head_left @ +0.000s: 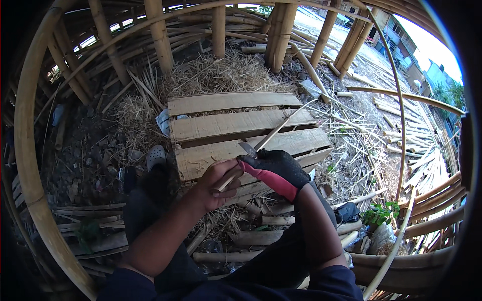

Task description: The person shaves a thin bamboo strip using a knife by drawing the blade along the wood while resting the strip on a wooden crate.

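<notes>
A long pale bamboo strip [281, 128] slants from the far right toward my hands. My bare left hand [220, 181] is closed, with a pale wooden piece in its fingers that lines up with the strip and looks like its near end. Close against it, my right hand [273, 168], in a black glove with a pink-red side, is closed too. A short grey knife blade [248, 149] sticks out past the gloved fingers, beside the strip; the handle is hidden in the glove. Both hands are above the near part of a slatted wooden platform [221, 126].
Dry straw and shavings [221, 75] lie behind the platform. Upright bamboo poles [281, 40] stand at the back, and a thick curved pole [30, 150] rises at left. Cut bamboo [411, 130] litters the right. My shod foot [156, 157] rests left of the platform.
</notes>
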A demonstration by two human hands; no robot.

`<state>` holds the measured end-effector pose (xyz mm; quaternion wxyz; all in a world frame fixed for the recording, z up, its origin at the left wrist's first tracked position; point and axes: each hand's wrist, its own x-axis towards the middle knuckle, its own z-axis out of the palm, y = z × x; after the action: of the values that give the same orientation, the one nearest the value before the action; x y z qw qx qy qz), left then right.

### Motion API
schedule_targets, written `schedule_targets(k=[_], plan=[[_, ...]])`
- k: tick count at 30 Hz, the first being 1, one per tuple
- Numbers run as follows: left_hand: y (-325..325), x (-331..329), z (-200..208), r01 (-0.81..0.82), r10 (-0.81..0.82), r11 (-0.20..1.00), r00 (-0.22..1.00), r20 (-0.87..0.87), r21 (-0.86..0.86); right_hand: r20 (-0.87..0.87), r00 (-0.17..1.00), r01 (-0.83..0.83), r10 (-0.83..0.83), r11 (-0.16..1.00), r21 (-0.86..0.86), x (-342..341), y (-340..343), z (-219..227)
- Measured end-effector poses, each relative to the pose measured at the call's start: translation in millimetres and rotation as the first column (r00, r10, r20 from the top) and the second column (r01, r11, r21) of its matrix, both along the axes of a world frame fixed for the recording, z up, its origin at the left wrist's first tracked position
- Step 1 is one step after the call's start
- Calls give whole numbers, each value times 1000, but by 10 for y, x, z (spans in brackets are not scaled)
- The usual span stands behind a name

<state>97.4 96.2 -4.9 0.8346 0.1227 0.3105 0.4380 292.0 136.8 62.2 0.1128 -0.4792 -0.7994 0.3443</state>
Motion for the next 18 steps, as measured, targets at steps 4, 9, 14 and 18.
schedule_targets(k=[4,9,14,18], plan=[[-30,-3,-77,16,-18,1000,991,135,16,135,986,103,-96,994,-43,-93,17,-149],[-36,3,-120,9,-13,999,994,106,38,41,999,-21,17,995,100,-72,-19,-394],[-101,31,4,-54,54,998,998,14,12,48,979,-202,199,903,380,7,-124,-479],[-138,74,36,-80,82,996,994,-72,29,20,978,-201,208,908,367,-9,-199,-541]])
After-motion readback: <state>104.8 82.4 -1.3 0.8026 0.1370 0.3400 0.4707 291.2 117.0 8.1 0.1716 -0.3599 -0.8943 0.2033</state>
